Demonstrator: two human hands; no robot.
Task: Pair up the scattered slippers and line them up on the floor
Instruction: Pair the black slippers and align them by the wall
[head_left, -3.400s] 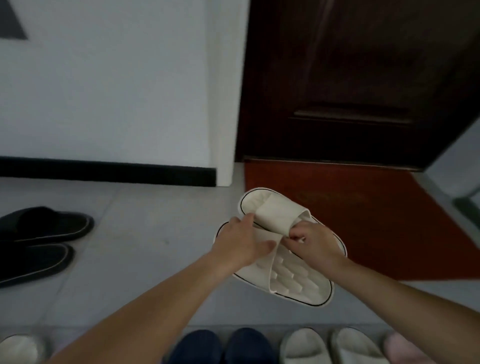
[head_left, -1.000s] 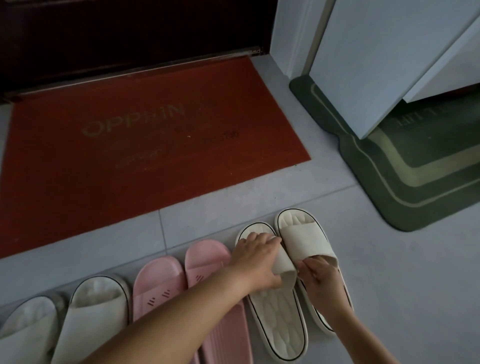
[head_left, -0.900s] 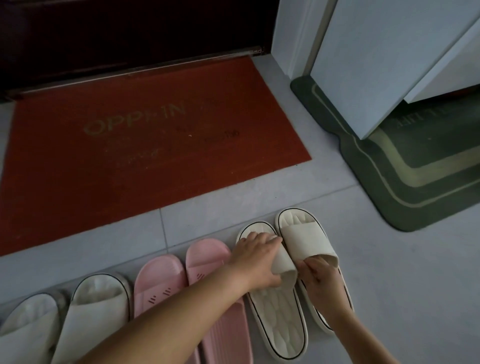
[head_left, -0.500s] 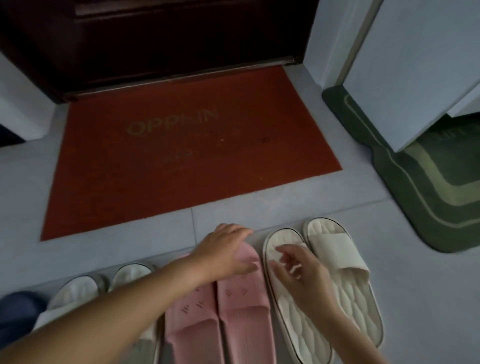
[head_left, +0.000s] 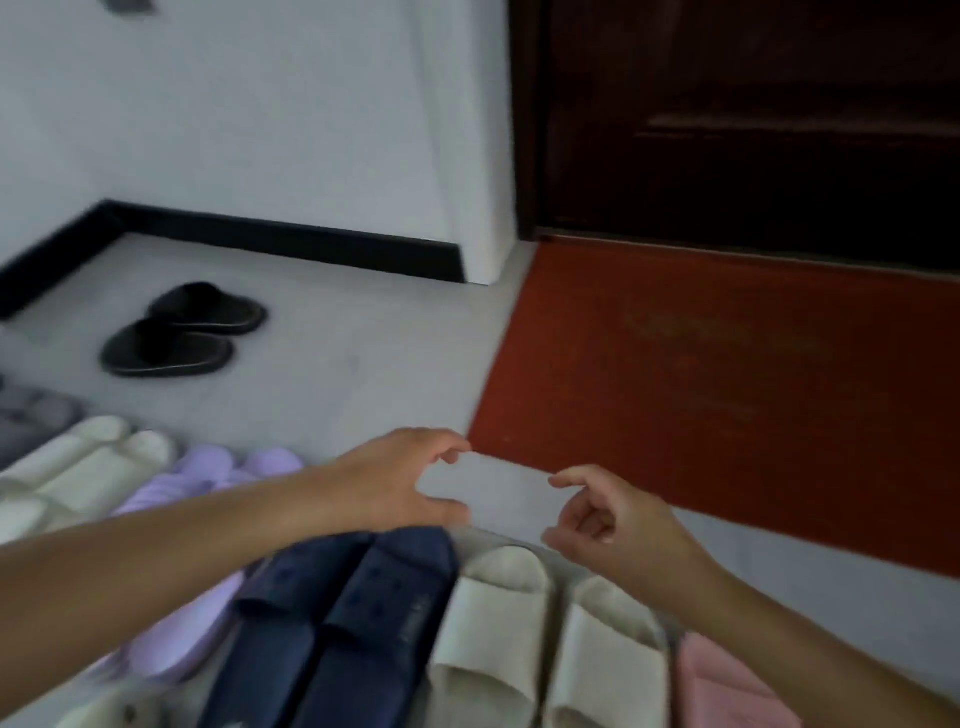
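1. The left hand hangs over the floor, just past the toes of the navy pair. Its fingers and thumb are loosely curved with a gap between them, and we see nothing in it.
2. The right hand hangs over the toes of the white pair. Its fingers are loosely curled and it holds nothing. The two hands are near each other but apart.
3. Along the near edge of the floor we see a row of slippers with toes pointing away from us. From the left: a grey slipper cut by the frame, a cream pair, a purple pair, the navy pair, the white pair and a pink slipper.
4. The black pair lies well apart from the row, toward the far left corner of the floor, near the skirting. Its two slippers lie side by side, crosswise to the row.
5. A red mat lies at the far right of the floor, before a dark door. Its near left corner is just beyond the left fingertips.
6. Blur keeps us from reading the mat's lettering.
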